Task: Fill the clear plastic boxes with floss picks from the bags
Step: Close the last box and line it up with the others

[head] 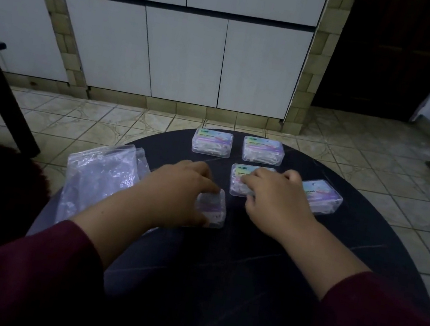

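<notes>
Dark round table (260, 271), centre frame: 5 clear boxes. Nearest box (211, 208) gripped by left hand (184, 186), fingers curled round it. Right hand (274, 196) curled on middle box (236, 181). 2 filled boxes (212, 142) above, 1 (323, 196) right. Bags (99, 174) left. Tiled floor (71, 123) beyond.

Clear, glossy plastic boxes (212, 142) with printed paper-like labels sit toward the far edge of a dark, smooth surface (263, 257) with pale veining and a dull sheen. Crinkled, shiny clear plastic bags (99, 174) lie at its left edge. Maroon cloth sleeves (381, 321) look matt; glazed floor tiles (99, 125) look worn.
</notes>
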